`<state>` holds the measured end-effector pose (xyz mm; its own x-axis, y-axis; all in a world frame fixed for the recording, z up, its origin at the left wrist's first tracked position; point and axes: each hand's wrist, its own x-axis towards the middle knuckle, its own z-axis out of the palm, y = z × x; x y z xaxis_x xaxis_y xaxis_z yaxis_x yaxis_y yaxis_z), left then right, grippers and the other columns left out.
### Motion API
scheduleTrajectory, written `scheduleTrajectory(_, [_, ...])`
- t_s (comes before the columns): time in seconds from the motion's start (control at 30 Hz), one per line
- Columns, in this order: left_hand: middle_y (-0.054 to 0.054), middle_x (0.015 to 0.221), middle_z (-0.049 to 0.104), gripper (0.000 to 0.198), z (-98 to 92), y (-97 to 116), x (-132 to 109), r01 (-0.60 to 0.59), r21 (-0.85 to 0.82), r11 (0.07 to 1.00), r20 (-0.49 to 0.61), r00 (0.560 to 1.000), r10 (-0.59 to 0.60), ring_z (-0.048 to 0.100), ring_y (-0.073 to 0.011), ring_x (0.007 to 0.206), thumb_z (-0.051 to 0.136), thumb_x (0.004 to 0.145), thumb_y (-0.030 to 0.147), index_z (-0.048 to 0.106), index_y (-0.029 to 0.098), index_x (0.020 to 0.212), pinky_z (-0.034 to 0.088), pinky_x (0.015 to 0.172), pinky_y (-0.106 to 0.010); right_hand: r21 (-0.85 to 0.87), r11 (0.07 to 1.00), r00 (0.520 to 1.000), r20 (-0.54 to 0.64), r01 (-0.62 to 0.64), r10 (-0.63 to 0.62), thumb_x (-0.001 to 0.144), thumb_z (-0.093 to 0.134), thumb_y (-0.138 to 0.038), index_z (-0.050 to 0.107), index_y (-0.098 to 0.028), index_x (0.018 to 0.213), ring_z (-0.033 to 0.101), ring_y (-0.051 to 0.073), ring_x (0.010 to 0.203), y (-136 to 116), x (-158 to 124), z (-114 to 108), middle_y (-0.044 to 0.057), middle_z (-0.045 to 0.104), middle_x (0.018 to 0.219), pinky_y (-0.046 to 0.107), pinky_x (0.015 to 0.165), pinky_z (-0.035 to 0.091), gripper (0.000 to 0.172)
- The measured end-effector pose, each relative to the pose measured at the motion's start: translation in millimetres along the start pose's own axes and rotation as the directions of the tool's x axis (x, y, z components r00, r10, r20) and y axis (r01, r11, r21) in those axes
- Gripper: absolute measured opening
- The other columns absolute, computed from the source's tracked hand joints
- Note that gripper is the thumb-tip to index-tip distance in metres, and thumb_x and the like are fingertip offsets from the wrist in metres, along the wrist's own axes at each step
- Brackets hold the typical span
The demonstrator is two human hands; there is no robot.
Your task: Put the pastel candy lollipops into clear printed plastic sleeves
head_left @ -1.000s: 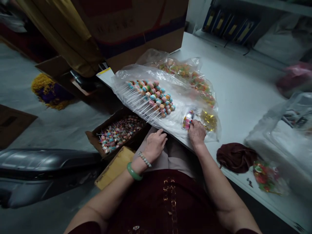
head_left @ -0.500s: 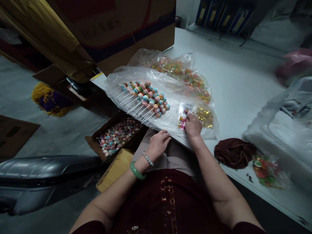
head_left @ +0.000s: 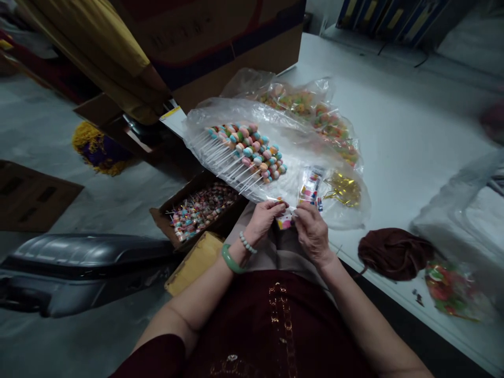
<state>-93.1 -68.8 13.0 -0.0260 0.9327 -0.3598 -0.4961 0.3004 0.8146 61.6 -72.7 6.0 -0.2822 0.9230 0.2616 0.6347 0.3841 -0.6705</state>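
Note:
Between my hands, over my lap at the table edge, is a small printed plastic bag (head_left: 285, 220) with coloured spots. My left hand (head_left: 263, 220), with a bead bracelet and a green bangle, pinches its left side. The fingers of my right hand (head_left: 313, 230) pinch its right side. Just beyond lies a stack of similar printed bags (head_left: 311, 186) on clear plastic sheeting. Gold twist ties (head_left: 343, 189) lie right of the stack. To the left, candy skewers (head_left: 252, 152) with pastel pieces on white sticks lie in a heap, sticks pointing toward me.
Below the table's left edge stands a carton of wrapped candy (head_left: 202, 212). Clear bags of colourful candy (head_left: 299, 102) lie behind the skewers. A large cardboard box (head_left: 236, 58) stands at the back. A dark red cloth (head_left: 394, 253) and a candy bag (head_left: 452, 289) lie at right.
My right hand has come from the stack toward me with one printed bag. My left hand has met it, and both now grip the bag. The view has shifted slightly.

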Motion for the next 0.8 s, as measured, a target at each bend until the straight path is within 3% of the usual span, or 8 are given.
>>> scheduleTrajectory(0.07, [-0.003, 0.074, 0.068, 0.031, -2.8, 0, -5, -0.044, -0.043, 0.998, -0.037, 0.998, 0.043, 0.059, -0.0117, 0.07, 0.085, 0.057, 0.034, 0.074, 0.013, 0.076, 0.049, 0.07, -0.026, 0.194, 0.965, 0.984, -0.001, -0.175, 0.179, 0.088, 0.052, -0.038, 0.064, -0.023, 0.098, 0.058, 0.02, 0.086, -10, 3, 5, 0.008, 0.065, 0.1, 0.033, 0.08, 0.047, 0.022])
scheduleTrajectory(0.17, [-0.003, 0.074, 0.069, 0.03, -10.7, 1, -11, -0.061, -0.051, 0.997, -0.057, 0.997, 0.058, 0.059, -0.011, 0.069, 0.085, 0.06, 0.034, 0.075, 0.012, 0.077, 0.047, 0.071, -0.025, 0.455, 0.816, 0.933, 0.213, -0.357, 0.29, 0.081, 0.057, -0.04, 0.059, -0.022, 0.074, 0.054, 0.017, 0.068, -20, 12, 16, 0.001, 0.061, 0.071, 0.029, 0.068, 0.045, 0.019])
scheduleTrajectory(0.3, [-0.004, 0.077, 0.071, 0.028, -29.0, 6, -15, -0.051, -0.021, 0.999, -0.025, 0.998, 0.05, 0.059, -0.011, 0.071, 0.083, 0.063, 0.035, 0.076, 0.012, 0.078, 0.047, 0.073, -0.024, 0.466, 0.795, 0.917, 0.279, -0.388, 0.283, 0.077, 0.06, -0.036, 0.055, -0.021, 0.062, 0.047, 0.013, 0.062, -27, 26, 31, -0.004, 0.053, 0.059, 0.025, 0.061, 0.038, 0.022])
scheduleTrajectory(0.4, [-0.004, 0.077, 0.072, 0.029, -45.5, 15, -17, -0.076, -0.086, 0.993, -0.108, 0.992, 0.066, 0.062, -0.012, 0.072, 0.086, 0.059, 0.032, 0.076, 0.012, 0.077, 0.048, 0.074, -0.025, 0.52, 0.742, 0.903, 0.309, -0.423, 0.298, 0.074, 0.063, -0.035, 0.056, -0.02, 0.061, 0.044, 0.011, 0.057, -35, 43, 39, -0.005, 0.051, 0.057, 0.023, 0.056, 0.035, 0.021])
scheduleTrajectory(0.5, [-0.004, 0.073, 0.072, 0.03, -60.3, 26, -18, -0.112, -0.162, 0.98, -0.239, 0.968, 0.071, 0.062, -0.0117, 0.067, 0.088, 0.052, 0.026, 0.074, 0.011, 0.074, 0.049, 0.07, -0.025, 0.668, 0.516, 0.84, 0.363, -0.536, 0.403, 0.072, 0.063, -0.033, 0.058, -0.019, 0.068, 0.041, 0.008, 0.048, -53, 70, 48, -0.005, 0.053, 0.057, 0.02, 0.046, 0.029, 0.016])
scheduleTrajectory(0.6, [-0.002, 0.067, 0.069, 0.029, -71.0, 37, -21, -0.14, -0.178, 0.974, -0.301, 0.95, 0.081, 0.059, -0.0097, 0.06, 0.088, 0.05, 0.023, 0.071, 0.011, 0.07, 0.047, 0.061, -0.022, 0.724, 0.234, 0.734, 0.516, -0.649, 0.442, 0.074, 0.065, -0.029, 0.056, -0.019, 0.077, 0.032, 0.005, 0.037, -74, 101, 57, -0.007, 0.051, 0.053, 0.017, 0.037, 0.018, 0.015])
scheduleTrajectory(0.7, [0.001, 0.064, 0.066, 0.027, -75.8, 44, -24, -0.17, -0.209, 0.963, -0.306, 0.947, 0.101, 0.055, -0.0076, 0.056, 0.087, 0.053, 0.023, 0.068, 0.013, 0.069, 0.045, 0.056, -0.02, 0.668, -0.016, 0.605, 0.683, -0.744, 0.408, 0.084, 0.059, -0.023, 0.048, -0.019, 0.074, 0.023, 0.002, 0.033, -87, 126, 65, -0.009, 0.043, 0.047, 0.014, 0.034, 0.013, 0.015])
scheduleTrajectory(0.8, [0.004, 0.063, 0.062, 0.026, -76.2, 46, -25, -0.206, -0.254, 0.945, -0.305, 0.944, 0.123, 0.052, -0.0052, 0.054, 0.085, 0.057, 0.024, 0.064, 0.014, 0.07, 0.044, 0.055, -0.018, 0.607, -0.132, 0.535, 0.767, -0.783, 0.354, 0.093, 0.047, -0.018, 0.04, -0.02, 0.07, 0.018, 0.002, 0.032, -91, 140, 69, -0.011, 0.034, 0.044, 0.013, 0.033, 0.013, 0.024])
